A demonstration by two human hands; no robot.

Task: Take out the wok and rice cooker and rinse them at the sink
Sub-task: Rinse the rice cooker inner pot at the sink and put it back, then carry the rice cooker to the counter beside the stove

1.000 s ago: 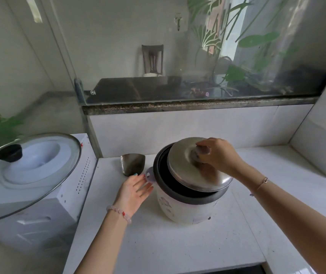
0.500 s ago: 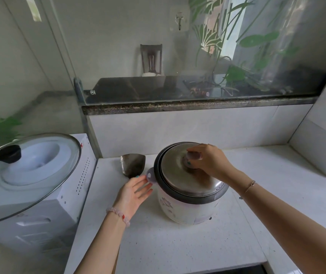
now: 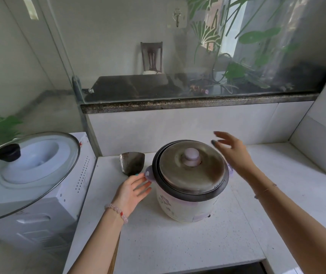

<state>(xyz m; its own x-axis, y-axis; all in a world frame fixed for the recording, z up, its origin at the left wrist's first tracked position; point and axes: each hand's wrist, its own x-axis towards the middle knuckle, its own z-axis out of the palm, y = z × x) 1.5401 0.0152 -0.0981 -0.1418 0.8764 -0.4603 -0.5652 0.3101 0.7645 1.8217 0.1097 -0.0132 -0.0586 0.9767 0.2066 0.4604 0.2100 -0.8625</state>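
Rice cooker (image 3: 189,196): head view, the only view. It stands upright on the white counter (image 3: 178,250), between the two hands.

Lid (image 3: 192,175): a second ago it was tilted up off the pot, held by its knob; it now sits flat and closed inside the dark rim, with the knob (image 3: 191,159) free.

Right hand (image 3: 232,153): it has let go of the knob and moved off to the far right of the lid. The fingers are spread and straight, holding nothing and touching nothing.

Left hand (image 3: 132,191): its place is unchanged. It lies open and relaxed against the near left of the cooker, with the fingertips at the pale side handle (image 3: 148,173); it is not gripping.

Metal scoop (image 3: 132,162): on the counter just beyond the left hand.

Glass lid (image 3: 29,175): rests on a white appliance (image 3: 45,204), well to the left of the left hand.

Wok, sink: neither is in view.

Judgement: the lid check looks finished and the cooker is closed for carrying. The likely next step is to grasp both side handles and lift. The rinsing has not begun.
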